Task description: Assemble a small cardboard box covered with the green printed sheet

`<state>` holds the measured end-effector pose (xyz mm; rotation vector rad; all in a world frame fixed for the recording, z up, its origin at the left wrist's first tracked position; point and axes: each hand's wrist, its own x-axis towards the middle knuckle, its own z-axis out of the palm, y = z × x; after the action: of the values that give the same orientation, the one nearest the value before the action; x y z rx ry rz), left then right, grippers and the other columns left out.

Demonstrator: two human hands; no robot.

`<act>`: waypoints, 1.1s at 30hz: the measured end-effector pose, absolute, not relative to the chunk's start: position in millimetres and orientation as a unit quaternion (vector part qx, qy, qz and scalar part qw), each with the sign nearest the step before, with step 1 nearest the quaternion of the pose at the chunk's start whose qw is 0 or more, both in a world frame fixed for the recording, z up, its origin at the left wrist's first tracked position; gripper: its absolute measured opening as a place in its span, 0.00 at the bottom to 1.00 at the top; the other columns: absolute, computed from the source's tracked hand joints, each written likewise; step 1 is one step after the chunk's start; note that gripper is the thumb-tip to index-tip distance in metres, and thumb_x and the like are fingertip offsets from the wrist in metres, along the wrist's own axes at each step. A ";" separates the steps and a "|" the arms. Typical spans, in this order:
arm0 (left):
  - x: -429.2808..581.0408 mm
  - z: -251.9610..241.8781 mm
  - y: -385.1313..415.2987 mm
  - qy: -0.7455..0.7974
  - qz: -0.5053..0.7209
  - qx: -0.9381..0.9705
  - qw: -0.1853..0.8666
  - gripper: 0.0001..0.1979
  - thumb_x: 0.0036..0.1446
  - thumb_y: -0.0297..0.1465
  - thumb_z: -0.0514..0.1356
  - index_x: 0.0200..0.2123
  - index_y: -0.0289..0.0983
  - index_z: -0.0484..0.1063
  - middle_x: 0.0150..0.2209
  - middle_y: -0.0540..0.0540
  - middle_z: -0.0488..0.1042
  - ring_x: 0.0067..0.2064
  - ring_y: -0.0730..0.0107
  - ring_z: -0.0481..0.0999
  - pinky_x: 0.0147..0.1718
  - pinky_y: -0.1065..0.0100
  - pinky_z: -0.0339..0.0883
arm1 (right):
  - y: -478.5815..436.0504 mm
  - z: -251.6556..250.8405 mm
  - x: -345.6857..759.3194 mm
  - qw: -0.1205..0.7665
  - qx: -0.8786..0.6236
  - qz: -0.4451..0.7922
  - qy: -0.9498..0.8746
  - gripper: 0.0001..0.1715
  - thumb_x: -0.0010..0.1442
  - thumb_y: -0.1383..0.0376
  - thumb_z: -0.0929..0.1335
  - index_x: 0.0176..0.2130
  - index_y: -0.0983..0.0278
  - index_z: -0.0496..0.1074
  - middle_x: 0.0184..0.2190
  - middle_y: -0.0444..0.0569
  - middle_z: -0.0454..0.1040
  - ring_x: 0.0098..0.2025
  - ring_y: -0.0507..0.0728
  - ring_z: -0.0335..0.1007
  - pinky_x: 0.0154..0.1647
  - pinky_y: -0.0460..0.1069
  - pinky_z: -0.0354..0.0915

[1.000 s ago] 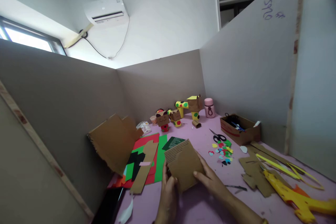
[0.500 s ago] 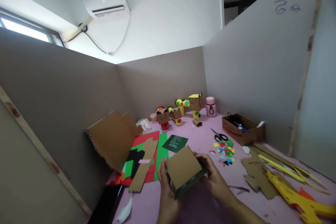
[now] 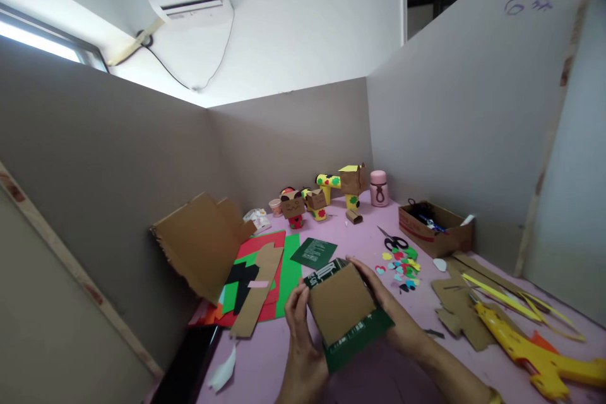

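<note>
Fingers of the left hand [image 3: 303,322] and right hand [image 3: 392,322] close around a brown-and-green cardboard box [image 3: 345,312], held above the pink bench [image 3: 369,246], long axis tilted away toward scissors [image 3: 392,242] and paper cutouts [image 3: 402,265].

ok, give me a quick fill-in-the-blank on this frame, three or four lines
Both hands, left hand and right hand, hold a brown and green ____.
The scissors lie on a ____ table.
The cardboard box stands against the ____ partition.
The glue gun is ____.

Missing: cardboard piece; pink; right; yellow
</note>
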<state>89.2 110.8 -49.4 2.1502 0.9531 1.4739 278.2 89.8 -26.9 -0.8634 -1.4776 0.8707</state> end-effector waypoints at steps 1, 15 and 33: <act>89.1 -50.8 111.5 0.330 0.523 0.765 0.179 0.45 0.50 0.30 0.64 0.64 0.51 0.40 0.63 0.36 0.41 0.66 0.44 0.47 0.57 0.38 0.51 | 89.8 -26.5 278.5 0.573 -0.371 0.373 -0.629 0.38 0.59 0.67 0.66 0.62 0.50 0.48 0.67 0.48 0.48 0.67 0.60 0.45 0.63 0.56 0.52; 82.1 -49.3 112.0 0.342 0.485 0.777 0.210 0.45 0.52 0.26 0.63 0.64 0.49 0.38 0.66 0.38 0.41 0.67 0.52 0.44 0.61 0.44 0.45 | 89.4 -29.6 274.2 0.579 -0.338 0.410 -0.618 0.42 0.54 0.64 0.72 0.61 0.52 0.50 0.67 0.54 0.46 0.67 0.63 0.43 0.63 0.59 0.52; 85.3 -37.3 106.4 0.210 0.520 0.828 -0.015 0.46 0.51 0.13 0.54 0.64 0.55 0.39 0.59 0.42 0.52 0.66 0.55 0.48 0.58 0.47 0.56 | 102.5 -30.5 292.9 0.612 -0.434 0.528 -0.399 0.39 0.53 0.48 0.69 0.60 0.56 0.57 0.59 0.57 0.65 0.56 0.65 0.65 0.51 0.60 0.63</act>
<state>85.3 106.4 -37.3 2.6251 0.6674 1.6495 292.9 102.5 -30.5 -1.0003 -0.9199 1.2181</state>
